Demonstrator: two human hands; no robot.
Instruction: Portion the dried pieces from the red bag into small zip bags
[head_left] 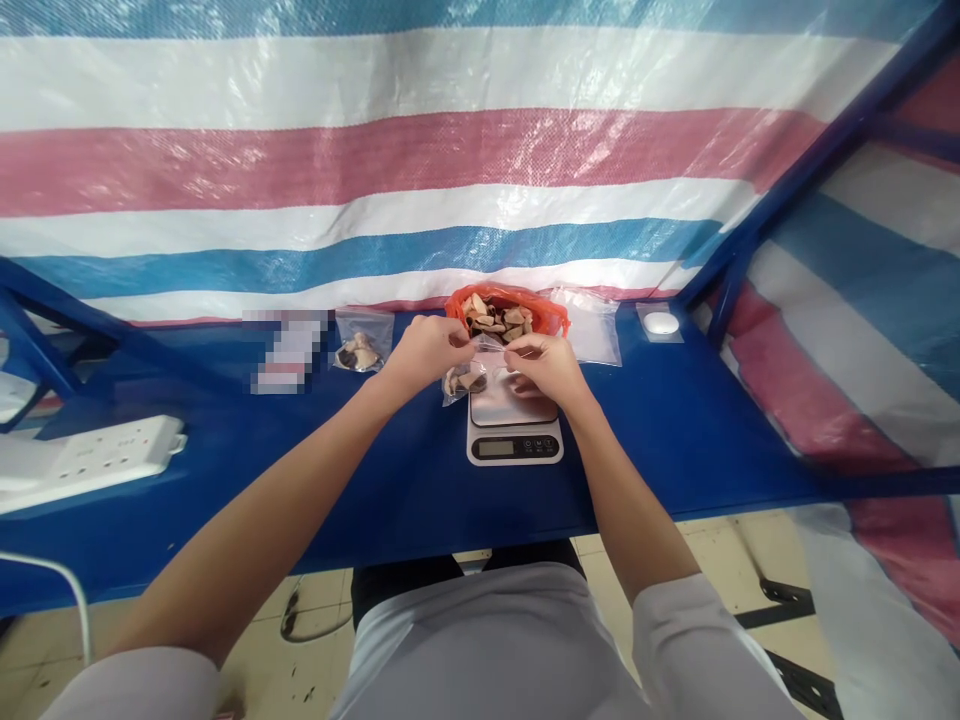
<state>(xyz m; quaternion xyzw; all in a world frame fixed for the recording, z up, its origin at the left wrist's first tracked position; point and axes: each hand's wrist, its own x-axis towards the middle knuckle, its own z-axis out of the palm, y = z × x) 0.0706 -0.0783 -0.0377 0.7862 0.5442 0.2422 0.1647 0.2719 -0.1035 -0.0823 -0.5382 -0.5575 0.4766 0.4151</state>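
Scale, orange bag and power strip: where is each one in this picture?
Scale [516, 410]: head view, on its shiny top.
Orange bag [553, 315]: head view, on its right side.
Power strip [112, 455]: head view, on its white body.

From my end I read this as a makeshift work booth, perhaps in a workshop, though the sheeting blocks too much for me to be sure. Striped plastic sheeting [375, 160] hangs behind the far edge of a blue surface [675, 440], with blue metal framing [731, 265] at its far corners. I see a digital scale [515, 448] mid-surface, a power strip [127, 450] towards the left edge, and tiled floor [720, 550] beyond the near edge.
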